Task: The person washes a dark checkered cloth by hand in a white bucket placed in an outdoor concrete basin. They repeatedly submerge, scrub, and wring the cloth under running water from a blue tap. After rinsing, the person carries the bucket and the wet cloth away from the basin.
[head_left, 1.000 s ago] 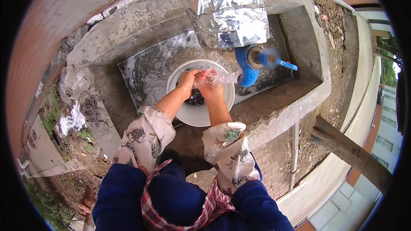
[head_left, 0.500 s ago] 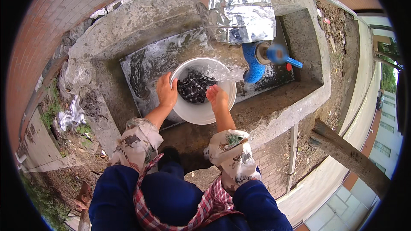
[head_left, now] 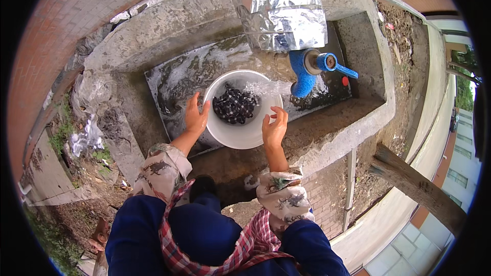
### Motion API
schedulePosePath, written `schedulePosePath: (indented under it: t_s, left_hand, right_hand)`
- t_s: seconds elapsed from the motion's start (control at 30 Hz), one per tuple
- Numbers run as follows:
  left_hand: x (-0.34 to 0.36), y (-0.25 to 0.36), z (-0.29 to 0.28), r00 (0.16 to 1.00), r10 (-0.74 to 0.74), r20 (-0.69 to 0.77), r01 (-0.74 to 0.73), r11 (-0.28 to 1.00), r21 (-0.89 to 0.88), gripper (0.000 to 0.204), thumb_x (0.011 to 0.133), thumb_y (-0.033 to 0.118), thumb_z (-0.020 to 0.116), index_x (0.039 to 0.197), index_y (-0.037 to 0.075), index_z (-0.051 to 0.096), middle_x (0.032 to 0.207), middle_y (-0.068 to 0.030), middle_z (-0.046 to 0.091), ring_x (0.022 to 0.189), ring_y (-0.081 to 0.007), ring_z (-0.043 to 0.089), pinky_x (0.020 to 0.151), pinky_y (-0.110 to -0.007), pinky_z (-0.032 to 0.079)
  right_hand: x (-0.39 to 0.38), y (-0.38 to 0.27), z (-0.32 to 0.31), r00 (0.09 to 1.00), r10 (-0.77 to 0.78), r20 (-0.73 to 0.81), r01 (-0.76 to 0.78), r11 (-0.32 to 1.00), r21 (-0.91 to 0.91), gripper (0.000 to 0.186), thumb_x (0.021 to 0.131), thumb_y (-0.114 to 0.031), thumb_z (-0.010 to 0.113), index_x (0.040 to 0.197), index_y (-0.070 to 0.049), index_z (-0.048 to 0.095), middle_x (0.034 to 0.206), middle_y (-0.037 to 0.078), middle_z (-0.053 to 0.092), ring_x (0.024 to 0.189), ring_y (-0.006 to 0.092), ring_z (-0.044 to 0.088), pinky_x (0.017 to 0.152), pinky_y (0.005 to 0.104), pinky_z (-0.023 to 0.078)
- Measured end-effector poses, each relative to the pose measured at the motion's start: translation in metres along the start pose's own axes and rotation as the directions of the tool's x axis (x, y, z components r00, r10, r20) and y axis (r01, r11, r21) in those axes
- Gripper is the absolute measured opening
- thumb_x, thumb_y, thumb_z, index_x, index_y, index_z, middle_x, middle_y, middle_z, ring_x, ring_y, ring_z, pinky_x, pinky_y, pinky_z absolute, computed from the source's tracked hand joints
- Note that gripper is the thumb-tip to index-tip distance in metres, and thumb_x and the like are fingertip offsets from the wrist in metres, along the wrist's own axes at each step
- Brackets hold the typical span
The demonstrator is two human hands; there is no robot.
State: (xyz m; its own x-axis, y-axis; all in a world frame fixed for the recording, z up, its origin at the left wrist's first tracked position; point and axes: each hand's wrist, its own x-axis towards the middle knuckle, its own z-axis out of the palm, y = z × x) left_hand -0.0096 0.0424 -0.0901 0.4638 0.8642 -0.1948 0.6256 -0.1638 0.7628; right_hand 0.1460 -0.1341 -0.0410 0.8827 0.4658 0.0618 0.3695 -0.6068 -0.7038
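One white bucket (head_left: 230, 136) stands inside one concrete trough (head_left: 340, 140), on one dark, suds-streaked panel (head_left: 176, 79). The bucket contains one bundle of dark checked cloth (head_left: 234, 106), lying toward its 10 o'clock side. One blue tap (head_left: 303, 79), located at the bucket's 2 o'clock, discharges one stream of water (head_left: 270, 88) into the bucket. One foil-covered part (head_left: 286, 13) extends above the tap toward 12 o'clock. One red disc (head_left: 345, 81) lies beyond the tap at 2 o'clock. Two bare hands flank the bucket: the left hand (head_left: 196, 116) at 9 o'clock, fingers wide, thumb beside the rim; the right hand (head_left: 275, 129) at 4 o'clock, fingers parted and bent at the rim. Firmness of contact cannot be determined.
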Motion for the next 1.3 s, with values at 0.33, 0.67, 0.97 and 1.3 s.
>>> schedulePosePath:
  t_s: [0.33,0.67,0.97,1.3]
  left_hand:
    - [0.031,0.027,-0.021,0.986,0.153,0.068,-0.156,0.987,0.044,0.040,0.076,0.022,0.064,0.110,0.003,0.053,0.093,-0.0110,0.055,0.077,-0.0219,0.055,0.068,-0.032,0.044]
    - [0.037,0.037,-0.021,0.943,0.330,0.025,-0.331,0.941,0.069,0.012,0.074,0.013,0.064,0.079,0.002,0.063,0.067,-0.0139,0.056,0.058,-0.0291,0.055,0.055,-0.036,0.044]
    - [0.053,0.045,-0.044,0.982,-0.175,0.077,0.191,0.895,-0.402,0.022,0.084,0.023,0.058,0.083,0.001,0.060,0.066,-0.0017,0.057,0.055,-0.0070,0.048,0.051,-0.022,0.041]
    - [0.065,-0.011,-0.080,0.844,-0.537,-0.024,0.312,0.526,-0.791,0.016,0.083,0.020,0.060,0.075,0.007,0.057,0.068,-0.0003,0.056,0.055,-0.0067,0.047,0.051,-0.020,0.042]
  right_hand:
    - [0.026,-0.031,0.020,0.698,0.600,0.390,-0.622,0.239,0.746,0.023,0.089,-0.022,0.048,0.101,-0.002,0.051,0.094,0.006,0.052,0.074,0.0150,0.053,0.062,0.0280,0.048]
    - [0.078,-0.038,0.049,0.560,0.529,0.638,-0.471,-0.430,0.770,0.017,0.086,-0.016,0.045,0.087,0.000,0.050,0.082,0.010,0.055,0.076,0.0245,0.055,0.068,0.0352,0.050]
    - [0.070,-0.028,0.054,0.624,0.424,0.656,-0.463,-0.476,0.748,0.018,0.083,-0.019,0.048,0.081,-0.002,0.053,0.074,0.010,0.056,0.066,0.0221,0.056,0.057,0.0318,0.052]
    - [0.044,-0.076,0.049,0.632,0.331,0.701,-0.514,-0.498,0.699,0.013,0.085,-0.007,0.041,0.082,0.001,0.051,0.074,0.010,0.054,0.069,0.0206,0.054,0.066,0.0288,0.050]
